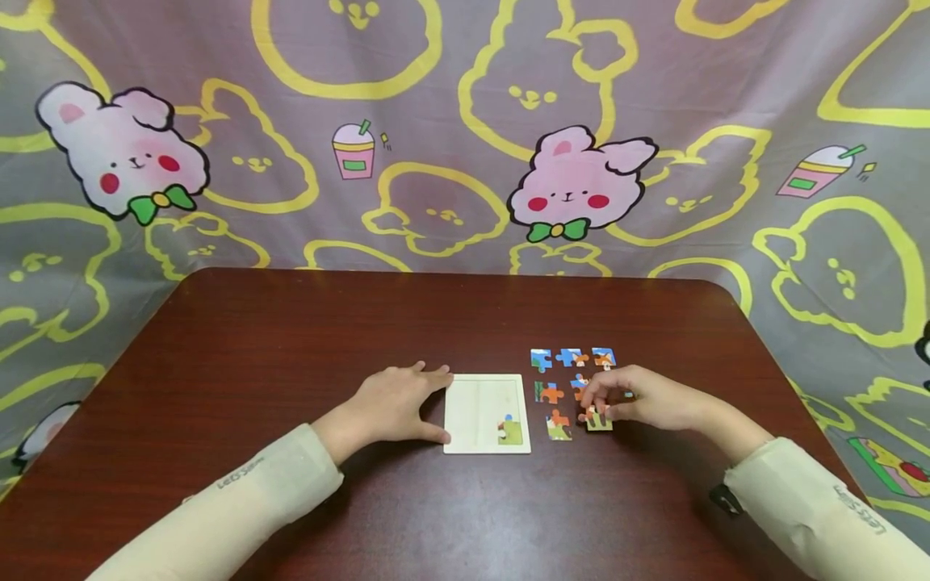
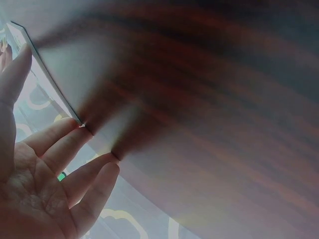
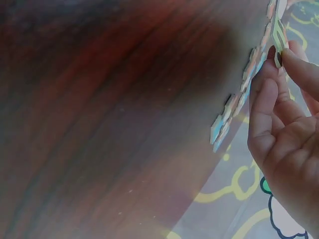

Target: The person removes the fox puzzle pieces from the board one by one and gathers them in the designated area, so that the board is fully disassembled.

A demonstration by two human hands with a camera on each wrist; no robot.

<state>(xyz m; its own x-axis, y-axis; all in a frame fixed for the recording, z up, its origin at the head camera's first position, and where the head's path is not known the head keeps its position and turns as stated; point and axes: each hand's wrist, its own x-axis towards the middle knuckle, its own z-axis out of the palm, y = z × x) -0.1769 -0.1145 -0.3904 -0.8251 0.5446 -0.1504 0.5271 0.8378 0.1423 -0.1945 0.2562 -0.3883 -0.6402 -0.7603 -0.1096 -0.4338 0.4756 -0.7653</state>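
While the left hand (image 1: 395, 403) lies flat on the dark wooden table (image 1: 291, 355), its fingers are straight and spread, and they rest against the left edge of a pale puzzle tray (image 1: 479, 407). It grips nothing. In the left wrist view the fingertips (image 2: 82, 130) touch the tabletop right at the tray's corner, with the thumb laid along the tray's edge. The tray lies near the middle of the table, and a single green piece (image 1: 511, 430) already sits in its lower right corner.

Just right of the tray, loose puzzle pieces (image 1: 570, 357) lie in rows on the wood: three along the top, an orange and green one (image 1: 548, 393) below them, and another (image 1: 558, 425) lower down, near the tray's right edge.

Farther right, the right hand (image 1: 643, 397) rests over the pieces, with its fingers curled down onto a green and orange piece (image 1: 599, 420) at the bottom of the group. In the right wrist view the thumb and fingertips (image 3: 294, 62) pinch the edge of that piece (image 3: 277, 31), which lies just beside its neighbours.

Both forearms wear cream sleeves (image 1: 240, 500). Behind the table hangs a grey cloth (image 1: 450, 121) printed with yellow outlines and pink rabbits.
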